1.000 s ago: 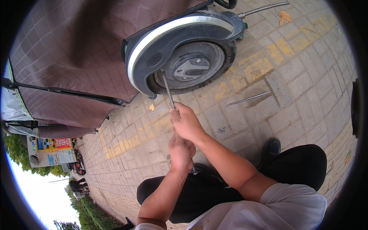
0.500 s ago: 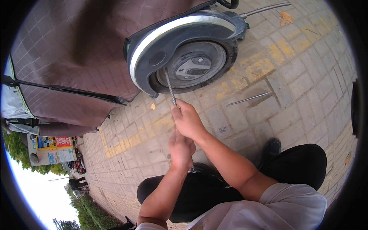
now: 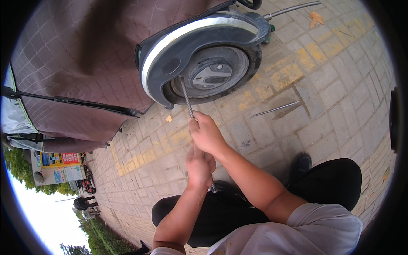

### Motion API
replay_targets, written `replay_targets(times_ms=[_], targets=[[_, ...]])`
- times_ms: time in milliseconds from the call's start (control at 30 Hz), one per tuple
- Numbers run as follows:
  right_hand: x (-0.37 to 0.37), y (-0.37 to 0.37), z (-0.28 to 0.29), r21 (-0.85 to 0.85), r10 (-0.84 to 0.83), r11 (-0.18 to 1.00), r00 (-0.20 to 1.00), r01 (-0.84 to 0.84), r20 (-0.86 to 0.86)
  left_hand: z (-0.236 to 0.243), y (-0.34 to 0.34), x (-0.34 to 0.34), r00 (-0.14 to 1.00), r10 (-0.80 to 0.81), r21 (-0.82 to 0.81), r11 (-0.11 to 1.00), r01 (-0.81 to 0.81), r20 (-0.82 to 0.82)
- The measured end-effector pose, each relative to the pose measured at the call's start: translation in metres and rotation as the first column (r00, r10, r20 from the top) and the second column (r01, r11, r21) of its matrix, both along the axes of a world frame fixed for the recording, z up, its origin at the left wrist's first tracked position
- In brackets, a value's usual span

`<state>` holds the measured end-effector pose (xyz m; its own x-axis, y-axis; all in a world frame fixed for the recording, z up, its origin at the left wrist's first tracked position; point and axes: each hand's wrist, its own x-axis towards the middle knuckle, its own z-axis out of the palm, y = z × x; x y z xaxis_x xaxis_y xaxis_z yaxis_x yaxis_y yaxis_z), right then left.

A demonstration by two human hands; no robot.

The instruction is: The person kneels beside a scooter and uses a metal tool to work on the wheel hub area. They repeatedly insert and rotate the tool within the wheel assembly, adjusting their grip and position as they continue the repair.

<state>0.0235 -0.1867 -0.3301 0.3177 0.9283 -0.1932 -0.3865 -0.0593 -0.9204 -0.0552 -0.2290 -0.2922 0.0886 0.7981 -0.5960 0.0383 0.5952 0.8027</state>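
Note:
A scooter-type wheel (image 3: 212, 75) stands under a dark fender (image 3: 165, 74) with a white stripe. Against the edge where its tyre meets the rim rests the tip of a long metal tyre lever (image 3: 187, 98) with a ridged shaft. My right hand (image 3: 206, 132) is wrapped round the lever below the wheel. Just behind it, nearer my body, my left hand (image 3: 199, 166) closes round the same lever, whose rear end shows by my foot. Another slim metal lever (image 3: 275, 109) lies on the paving, right of my hands.
A brown quilted cover (image 3: 80, 55) drapes over the vehicle at the left. A metal bar (image 3: 293, 9) sticks out beyond the wheel. My black shoe (image 3: 302, 165) is on the brick paving (image 3: 340, 93). Far left, a person (image 3: 85, 203) bends near a signboard (image 3: 59, 165).
Both hands keep their hold on the lever, its tip still at the wheel's rim. The whole view has shifted very slightly, and the distant person's pose differs a little.

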Motion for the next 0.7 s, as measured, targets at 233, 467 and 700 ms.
replay_targets(times_ms=[233, 467, 700], targets=[[0.0022, 0.0001, 0.0009, -0.002, 0.015, 1.0, 0.999, -0.015, -0.03, -0.0024, 0.0007, -0.0015, 1.0, -0.013, 0.002, 1.0, 0.012, 0.027], [0.0007, 0.0026, -0.0038, -0.021, 0.039, 0.999, 0.997, -0.04, -0.074, -0.0018, 0.0018, -0.0011, 1.0, -0.014, -0.008, 1.0, 0.014, 0.015], [-0.0007, 0.0032, -0.0064, -0.002, 0.014, 1.0, 0.997, -0.014, -0.072, -0.0018, 0.0017, -0.001, 1.0, -0.016, 0.0, 1.0, 0.016, 0.025]])
